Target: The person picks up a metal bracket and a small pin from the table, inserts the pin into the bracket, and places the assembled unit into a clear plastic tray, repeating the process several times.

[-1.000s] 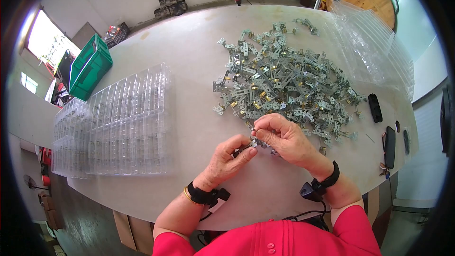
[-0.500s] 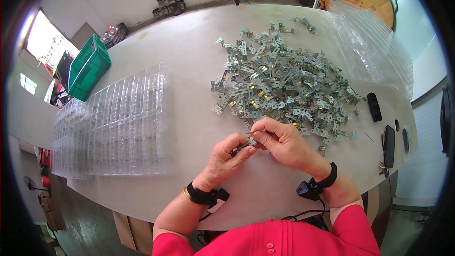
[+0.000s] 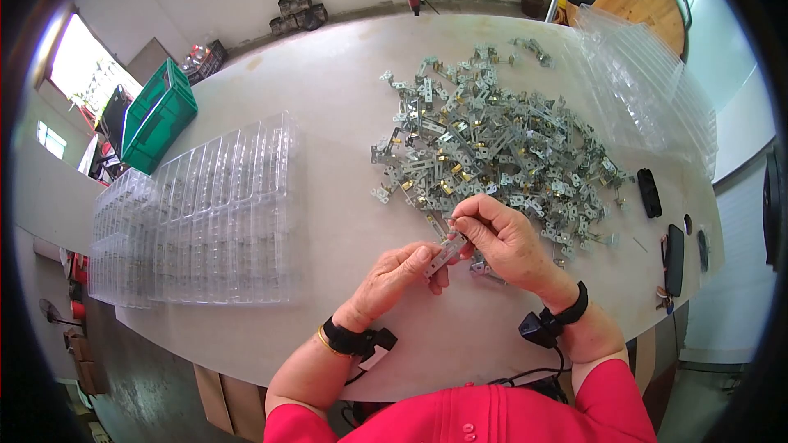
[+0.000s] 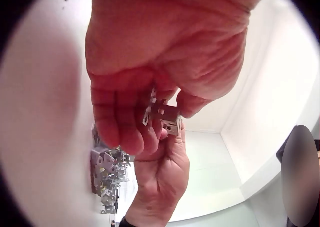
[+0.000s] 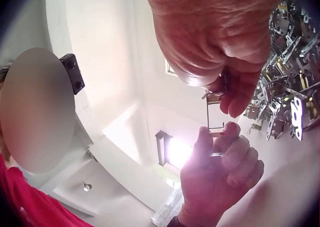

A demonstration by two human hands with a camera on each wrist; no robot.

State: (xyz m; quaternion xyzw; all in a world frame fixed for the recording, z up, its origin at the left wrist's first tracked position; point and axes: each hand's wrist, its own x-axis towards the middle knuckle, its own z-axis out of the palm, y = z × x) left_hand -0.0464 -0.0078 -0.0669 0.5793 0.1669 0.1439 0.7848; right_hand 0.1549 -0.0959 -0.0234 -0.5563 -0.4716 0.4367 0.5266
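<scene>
A slim metal bracket (image 3: pixel 446 256) with holes is held between the two hands over the table. My left hand (image 3: pixel 392 280) pinches its lower end between thumb and fingers. At the upper end, my right hand (image 3: pixel 502 244) pinches with thumb and forefinger. From the right wrist, the bracket (image 5: pixel 209 114) spans the gap between the hands, its bent ends partly covered by fingertips. The left wrist view has the bracket (image 4: pixel 171 119) below the left palm, with the right hand (image 4: pixel 162 179) behind. Just beyond the hands lies a heap of metal brackets (image 3: pixel 501 139), some with brass-coloured pieces.
Stacked clear plastic trays (image 3: pixel 222 221) stand on the left of the table, with a green crate (image 3: pixel 160 115) behind. More clear trays (image 3: pixel 648 86) lie at the back right. A black case (image 3: pixel 673 258) and another black item (image 3: pixel 648 193) lie on the right.
The bracket has turned so that its long flat face shows between the hands. The left fingers have shifted toward its lower end, and the right hand has moved slightly up and right.
</scene>
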